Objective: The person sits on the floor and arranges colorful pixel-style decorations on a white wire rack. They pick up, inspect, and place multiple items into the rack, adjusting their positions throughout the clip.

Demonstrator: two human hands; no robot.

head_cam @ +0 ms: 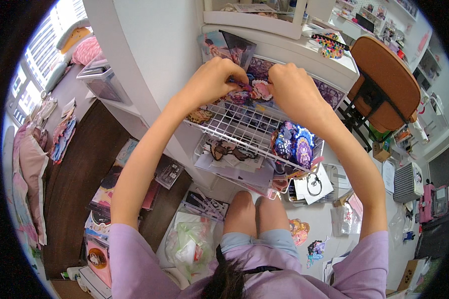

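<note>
Both of my hands are over the back of a white wire basket in front of a white cabinet. My left hand pinches a dark purple fused-bead figure with thumb and fingers. My right hand has curled fingers at the edge of a pink fused-bead figure; its fingertips are mostly hidden. Blue and purple bead figures are stacked in the basket's right corner. A brown and yellow bead figure lies at its left end.
A lower basket holds papers and a brown bead figure. Picture cards lean on the cabinet behind my hands. A white post stands left, a brown chair right. On the floor are a green plastic bag and bead figures.
</note>
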